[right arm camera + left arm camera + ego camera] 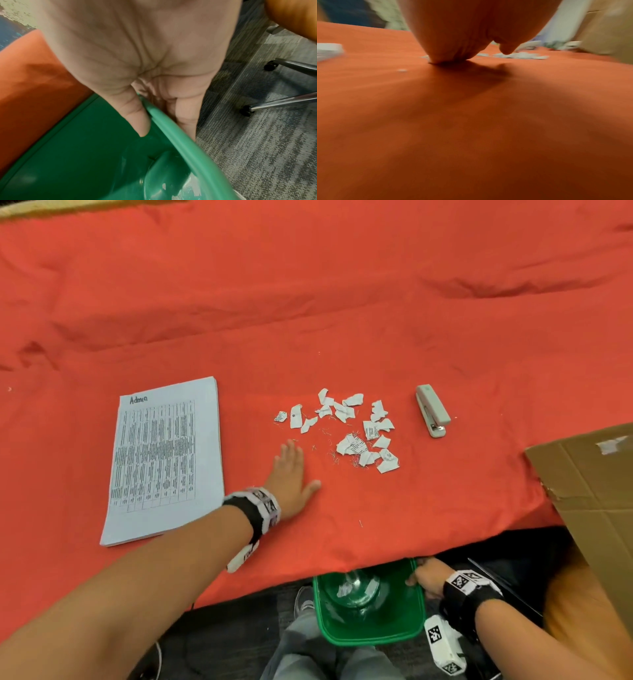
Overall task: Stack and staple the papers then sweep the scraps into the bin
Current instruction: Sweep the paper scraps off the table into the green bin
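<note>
1. On the red cloth (pixel 342 302), the scraps (pixel 346 429) are lying scattered between the stapler (pixel 433 410) and the paper stack (pixel 164 460).
2. Your left hand (pixel 291 474) is resting flat just beside them — fingers straight, holding nothing.
3. Your right hand (pixel 145 67) is pinching the green bin (pixel 370 635) by its rim — thumb inside — below the table edge.
4. A cardboard box (pixel 596 491) is sitting at your right.

right hand (pixel 137 65) gripping bin rim (pixel 173 135) | thumb inside bin, fingers outside | red cloth (pixel 30 88) lying beside bin

Office: carpet tiles (pixel 257 148), castor chair legs (pixel 283 101), stapler (pixel 433 410).
</note>
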A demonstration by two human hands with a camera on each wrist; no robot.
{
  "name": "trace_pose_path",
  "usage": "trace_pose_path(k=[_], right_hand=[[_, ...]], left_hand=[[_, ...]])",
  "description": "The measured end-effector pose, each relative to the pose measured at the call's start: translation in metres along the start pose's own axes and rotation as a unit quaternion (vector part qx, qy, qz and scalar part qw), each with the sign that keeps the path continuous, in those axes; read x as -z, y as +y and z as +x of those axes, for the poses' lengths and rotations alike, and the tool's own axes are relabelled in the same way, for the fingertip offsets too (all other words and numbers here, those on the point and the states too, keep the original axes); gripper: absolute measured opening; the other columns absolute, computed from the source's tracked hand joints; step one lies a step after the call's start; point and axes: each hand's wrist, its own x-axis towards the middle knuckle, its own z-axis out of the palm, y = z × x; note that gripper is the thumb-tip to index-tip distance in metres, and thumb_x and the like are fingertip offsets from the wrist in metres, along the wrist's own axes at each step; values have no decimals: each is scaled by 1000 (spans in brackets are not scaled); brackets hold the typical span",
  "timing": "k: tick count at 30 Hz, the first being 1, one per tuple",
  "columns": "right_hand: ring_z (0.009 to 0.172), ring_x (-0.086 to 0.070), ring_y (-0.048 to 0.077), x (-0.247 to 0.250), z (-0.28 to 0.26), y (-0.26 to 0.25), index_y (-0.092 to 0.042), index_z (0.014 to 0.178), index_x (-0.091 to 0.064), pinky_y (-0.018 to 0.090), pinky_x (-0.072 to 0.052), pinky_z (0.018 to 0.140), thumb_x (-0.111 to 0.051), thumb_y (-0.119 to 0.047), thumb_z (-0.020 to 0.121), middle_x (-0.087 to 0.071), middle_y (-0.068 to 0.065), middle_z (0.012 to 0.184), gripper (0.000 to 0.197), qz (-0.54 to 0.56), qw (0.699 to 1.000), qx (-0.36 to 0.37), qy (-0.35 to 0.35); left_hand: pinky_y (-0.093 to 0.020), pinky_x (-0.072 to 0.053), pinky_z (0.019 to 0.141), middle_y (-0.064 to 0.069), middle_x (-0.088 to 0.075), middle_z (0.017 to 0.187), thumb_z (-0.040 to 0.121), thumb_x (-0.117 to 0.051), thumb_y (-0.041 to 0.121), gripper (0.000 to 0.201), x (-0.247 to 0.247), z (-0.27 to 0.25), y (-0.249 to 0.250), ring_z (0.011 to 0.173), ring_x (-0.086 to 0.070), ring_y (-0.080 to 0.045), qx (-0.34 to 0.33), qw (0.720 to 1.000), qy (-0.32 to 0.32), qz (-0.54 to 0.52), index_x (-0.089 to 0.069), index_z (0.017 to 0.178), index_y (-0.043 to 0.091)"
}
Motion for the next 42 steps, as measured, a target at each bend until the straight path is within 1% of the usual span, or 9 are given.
trace_pose_path(k=[5, 11, 14, 18, 27, 32, 36, 38, 42], right_hand=[[65, -59, 25, 6, -6, -5, -4, 89, -61, 25, -45, 56, -66, -9, 81, -59, 14, 82, 11, 12, 1000, -14, -1], [83, -68, 43, 2, 21, 11, 10, 99, -61, 47, -58, 70, -72, -12, 59, -68, 31, 95, 46, 21, 1000, -12, -10], [74, -63, 30, 6, 1, -1, 1, 89, -61, 30, -50, 63, -70, -11, 72, -66, 20, 85, 23, 11, 1000, -7, 0], [64, -48, 6, 11, -9, -3, -21, 64, -49, 15, -43, 59, -63, -18, 81, -51, -7, 72, 23, -10, 1000, -18, -12], [61, -48, 6, 12, -19, -4, -21, 64, -48, 17, -44, 55, -61, -12, 83, -51, -5, 71, 24, -13, 1000, -9, -8], [63, -51, 10, 12, -18, -1, -21, 65, -50, 27, -51, 71, -64, -10, 80, -53, -3, 72, 23, -27, 1000, -3, -2], [69, -54, 15, 13, -18, 1, -19, 69, -54, 32, -55, 80, -65, -12, 79, -55, 0, 75, 17, -26, 1000, 7, -6], [62, -53, 16, 12, -20, -1, -10, 84, -60, 32, -56, 67, -66, -11, 80, -54, 2, 72, 7, -33, 999, 11, 4], [63, -54, 23, 7, -19, -2, 5, 126, -49, 23, -41, 47, -67, -9, 81, -58, 10, 82, 50, -25, 999, 14, 24]], left_hand=[[-37, 1, 122, -10, 18, 157, 99, -28, 45, 73, 7, -2, 20, 146, 14, -21, -148, 988, -41, 6, 9, 150, 9], [-43, -2, 120, -18, 10, 158, 97, -34, 47, 77, 60, 76, -29, 147, 8, -34, 69, 993, 86, -29, 1, 151, 3], [-46, -6, 120, -19, 4, 159, 97, -35, 49, 77, 65, 90, -41, 147, 3, -37, 112, 990, 77, -42, -3, 151, 4], [-46, -4, 119, -18, 7, 159, 98, -36, 43, 73, 42, 75, -20, 147, 5, -36, 4, 999, 46, -23, -4, 152, 7], [-39, 1, 121, -6, 21, 157, 95, -33, 54, 82, -37, -43, 57, 145, 18, -21, -223, 969, -98, 42, 11, 150, 13], [-34, 1, 120, -3, 15, 158, 98, -25, 52, 71, -44, -83, 71, 146, 14, -16, -284, 941, -176, 44, 7, 151, 16], [-32, 1, 120, 0, 9, 159, 100, -26, 44, 64, -5, -47, 53, 147, 9, -16, -186, 977, -99, -22, 1, 152, 18], [-35, 0, 120, -9, 6, 160, 101, -30, 35, 62, 21, -9, 35, 148, 6, -23, -107, 992, -44, -50, -5, 152, 11], [-41, -5, 120, -19, 5, 159, 100, -32, 38, 67, 58, 46, -9, 148, 2, -32, 55, 997, 49, -37, -7, 150, 2]])
